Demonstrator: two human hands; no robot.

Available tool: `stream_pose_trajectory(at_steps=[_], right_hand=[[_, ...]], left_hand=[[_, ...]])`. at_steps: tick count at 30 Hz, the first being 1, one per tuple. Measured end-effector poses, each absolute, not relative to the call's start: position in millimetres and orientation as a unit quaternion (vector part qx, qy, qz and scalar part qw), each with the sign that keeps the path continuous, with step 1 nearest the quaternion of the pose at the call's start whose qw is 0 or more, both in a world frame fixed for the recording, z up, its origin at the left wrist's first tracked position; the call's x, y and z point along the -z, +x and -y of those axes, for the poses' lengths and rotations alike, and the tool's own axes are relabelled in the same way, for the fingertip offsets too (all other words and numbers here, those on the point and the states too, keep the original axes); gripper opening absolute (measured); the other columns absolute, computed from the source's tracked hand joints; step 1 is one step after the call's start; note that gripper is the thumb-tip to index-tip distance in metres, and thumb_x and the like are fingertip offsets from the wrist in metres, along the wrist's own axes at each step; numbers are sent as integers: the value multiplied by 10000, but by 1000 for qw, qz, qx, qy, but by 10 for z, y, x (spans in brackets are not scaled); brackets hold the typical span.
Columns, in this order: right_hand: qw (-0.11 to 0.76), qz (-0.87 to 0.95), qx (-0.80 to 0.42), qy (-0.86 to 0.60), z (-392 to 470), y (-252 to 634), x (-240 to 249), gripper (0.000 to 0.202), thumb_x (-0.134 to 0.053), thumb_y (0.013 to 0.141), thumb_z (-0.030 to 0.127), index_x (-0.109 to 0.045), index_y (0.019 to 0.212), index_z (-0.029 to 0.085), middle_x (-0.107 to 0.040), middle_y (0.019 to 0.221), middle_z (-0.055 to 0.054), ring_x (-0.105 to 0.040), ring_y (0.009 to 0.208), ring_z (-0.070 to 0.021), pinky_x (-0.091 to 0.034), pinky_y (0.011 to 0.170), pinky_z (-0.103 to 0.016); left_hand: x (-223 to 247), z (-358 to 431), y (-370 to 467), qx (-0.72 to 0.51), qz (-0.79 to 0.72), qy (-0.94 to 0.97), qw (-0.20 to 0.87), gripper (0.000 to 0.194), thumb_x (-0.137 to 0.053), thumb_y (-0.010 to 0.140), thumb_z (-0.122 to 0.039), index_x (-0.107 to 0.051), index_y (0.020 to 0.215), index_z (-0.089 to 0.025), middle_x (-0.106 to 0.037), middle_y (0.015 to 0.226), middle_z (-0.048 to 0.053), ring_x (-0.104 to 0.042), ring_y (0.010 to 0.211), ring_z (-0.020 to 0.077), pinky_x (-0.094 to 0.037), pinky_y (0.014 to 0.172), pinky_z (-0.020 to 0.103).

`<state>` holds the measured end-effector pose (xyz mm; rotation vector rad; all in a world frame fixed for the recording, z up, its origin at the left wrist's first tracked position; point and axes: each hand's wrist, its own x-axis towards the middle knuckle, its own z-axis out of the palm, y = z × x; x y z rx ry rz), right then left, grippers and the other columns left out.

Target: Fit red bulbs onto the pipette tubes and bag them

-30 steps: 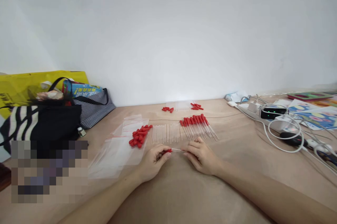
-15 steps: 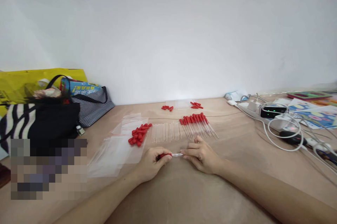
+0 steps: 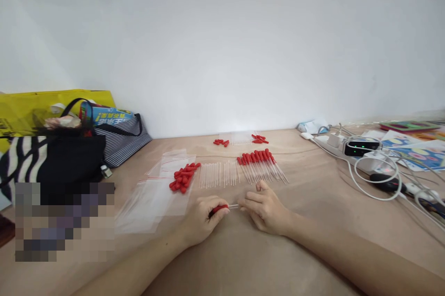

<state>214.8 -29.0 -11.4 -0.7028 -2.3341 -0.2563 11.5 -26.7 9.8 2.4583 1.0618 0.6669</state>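
Note:
My left hand [image 3: 203, 218] is closed around a red rubber dropper bulb [image 3: 220, 209]. A thin clear glass tube [image 3: 233, 206] sticks out of the bulb's end toward the right, lying level. My right hand [image 3: 266, 210] pinches the tube's other end, which its fingers hide. Just beyond my hands lies a row of bare glass tubes [image 3: 219, 174]. To the right of that row, several droppers with red bulbs [image 3: 259, 164] lie side by side. Loose red bulbs [image 3: 184, 178] are heaped at the left, on clear plastic bags [image 3: 149, 208].
Near the wall lie more red bulbs [image 3: 259, 139] and glass tubes [image 3: 241, 138]. Bags [image 3: 121, 141] stand at the left. On the right are a power strip [image 3: 330, 147], a tangle of white cables [image 3: 354, 185], a black device [image 3: 361, 148] and printed papers [image 3: 424, 152].
My two hands are slightly closer on the dropper, and less of the glass tube shows between them. The rows and the heap of bulbs stay as they were.

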Motion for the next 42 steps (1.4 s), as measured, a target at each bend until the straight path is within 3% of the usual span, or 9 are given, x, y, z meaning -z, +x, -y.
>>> stream_pose_trajectory(at_steps=[16, 26, 29, 33, 37, 39, 42], right_hand=[[328, 901, -31, -281, 298, 2089, 156, 209, -353, 852, 169, -558, 815, 148, -545, 674, -18, -444, 634, -113, -277, 660, -260], [295, 901, 119, -295, 315, 2164, 83, 203, -397, 835, 221, -592, 820, 165, -556, 663, -23, -422, 647, -138, -214, 620, -300], [298, 892, 143, -308, 317, 2179, 103, 203, -402, 820, 199, -595, 771, 162, -551, 640, -26, -424, 642, -142, -208, 606, -298], [360, 814, 120, -440, 190, 2264, 148, 196, -407, 809, 200, -601, 824, 178, -581, 675, -26, -466, 653, -144, -220, 617, -289], [399, 706, 56, -582, -63, 2350, 146, 241, -423, 784, 215, -559, 981, 185, -624, 744, -22, -527, 707, -151, -240, 664, -286], [390, 670, 34, -632, -187, 2356, 133, 235, -430, 770, 224, -551, 967, 181, -629, 719, -15, -541, 694, -153, -238, 676, -291], [363, 635, 25, -682, -330, 2330, 127, 214, -429, 761, 222, -542, 939, 183, -632, 693, -6, -550, 676, -155, -227, 680, -296]], left_hand=[[-29, 271, 98, -251, -307, 906, 148, 201, -404, 850, -221, -578, 785, -147, -599, 719, 33, -545, 658, 132, -409, 612, 221], [-51, 235, 88, -261, -343, 891, 142, 189, -446, 832, -227, -609, 752, -173, -620, 681, 11, -555, 658, 140, -416, 664, 259], [-26, 227, 59, -293, -366, 873, 137, 159, -475, 815, -239, -586, 917, -190, -612, 797, 27, -548, 739, 155, -427, 704, 278], [5, 197, 15, -354, -432, 821, 119, 410, -513, 778, -247, -402, 1172, -218, -537, 962, 51, -515, 785, 163, -444, 709, 305], [-18, 195, 21, -302, -409, 848, 150, 215, -491, 777, -216, -521, 989, -204, -532, 905, 37, -516, 719, 143, -442, 639, 264], [-36, 205, 33, -261, -386, 870, 160, 121, -470, 789, -205, -568, 857, -187, -536, 841, 31, -517, 683, 134, -426, 606, 245], [-49, 215, 44, -232, -379, 881, 165, 130, -451, 800, -187, -579, 784, -172, -542, 765, 24, -513, 640, 124, -401, 569, 229]])
